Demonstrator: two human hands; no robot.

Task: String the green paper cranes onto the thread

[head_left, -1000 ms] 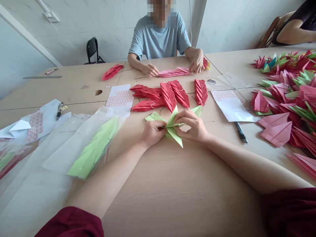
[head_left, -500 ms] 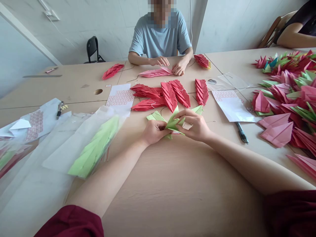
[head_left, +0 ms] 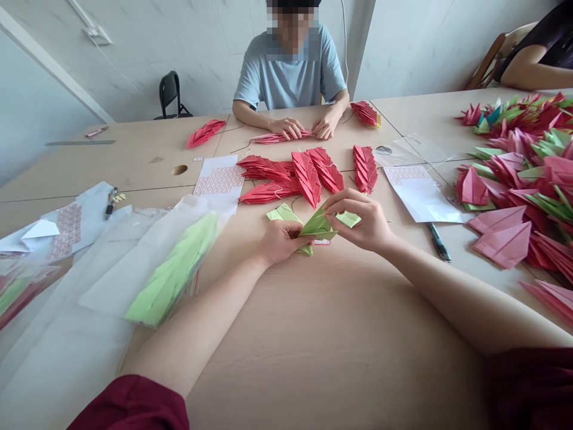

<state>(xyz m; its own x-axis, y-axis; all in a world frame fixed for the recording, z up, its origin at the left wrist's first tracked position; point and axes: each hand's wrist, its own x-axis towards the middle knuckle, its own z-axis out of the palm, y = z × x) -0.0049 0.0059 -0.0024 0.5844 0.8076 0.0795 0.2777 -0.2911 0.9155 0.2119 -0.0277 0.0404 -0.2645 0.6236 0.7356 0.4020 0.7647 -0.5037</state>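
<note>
My left hand is closed, its thumb and fingers pinching a light green folded paper piece at its left end. My right hand pinches the same piece at its upper right edge, fingertips together; the exact contact is partly hidden. The piece stands spread, with a flap raised. Other green folded papers lie behind and under my hands. Just beyond are red pleated paper strips with loose thread ends.
To the left, a clear bag holds a green pleated strip. A printed sheet, a white sheet and a pen lie around. Pink, red and green folded papers are heaped right. Opposite, a person handles a pink strip.
My right hand has shifted slightly up and right, and the green piece's flaps have closed closer together. The person opposite has lowered a hand onto the pink strip.
</note>
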